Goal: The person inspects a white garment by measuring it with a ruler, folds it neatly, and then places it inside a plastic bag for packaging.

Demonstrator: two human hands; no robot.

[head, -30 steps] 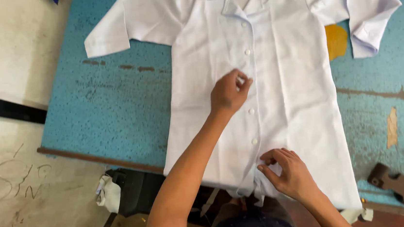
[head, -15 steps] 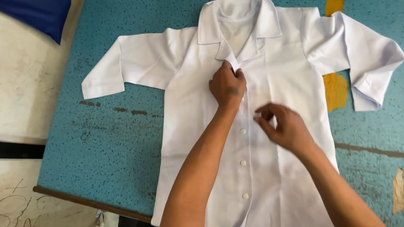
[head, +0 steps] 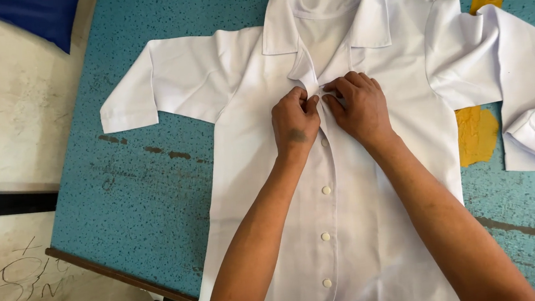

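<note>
Both hands have climbed to the shirt's (head: pixel 373 180) top button, at 12 o'clock: left hand (head: pixel 295 121) and right hand (head: pixel 359 105) pinch the placket there. Lower buttons (head: pixel 326 190) look fastened; shirt lies flat on the worktop (head: pixel 155 192).

Shirt (head: pixel 377 225) flat on table (head: pixel 154 180), both hands (left (head: pixel 295 121), right (head: pixel 359 105)) side by side below collar (head: pixel 326 10)
</note>
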